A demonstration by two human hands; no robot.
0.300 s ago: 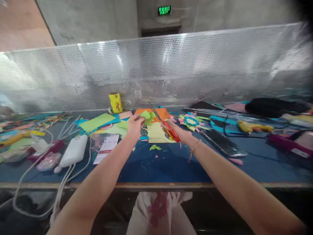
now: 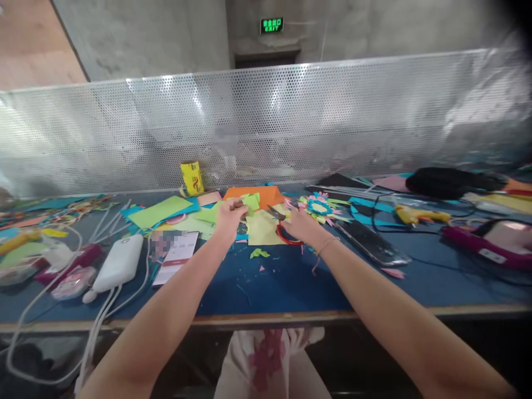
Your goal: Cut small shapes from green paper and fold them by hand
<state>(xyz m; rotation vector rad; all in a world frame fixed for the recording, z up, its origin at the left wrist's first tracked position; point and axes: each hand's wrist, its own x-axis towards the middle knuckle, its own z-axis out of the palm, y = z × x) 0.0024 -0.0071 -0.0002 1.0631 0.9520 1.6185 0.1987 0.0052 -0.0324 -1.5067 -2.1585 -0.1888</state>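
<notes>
My left hand (image 2: 230, 216) pinches a small green paper piece (image 2: 251, 201) just above the blue table. My right hand (image 2: 300, 226) lies over the red-handled scissors (image 2: 284, 231), which rest low on a yellow sheet (image 2: 262, 228) with the blades pointing left toward the green piece. The fingers curl round the red handles. An orange sheet (image 2: 266, 194) lies behind both hands.
A paper flower (image 2: 319, 205) sits right of my hands, a phone (image 2: 371, 243) and a yellow glue gun (image 2: 411, 214) further right. A white power bank (image 2: 118, 263) with cables and a card (image 2: 177, 255) lie left. Paper scraps litter the table (image 2: 291, 282); a perforated metal screen (image 2: 266, 127) stands behind.
My right hand has lowered the scissors from a raised, tilted pose onto the yellow sheet. The left hand still holds the green piece, slightly lower.
</notes>
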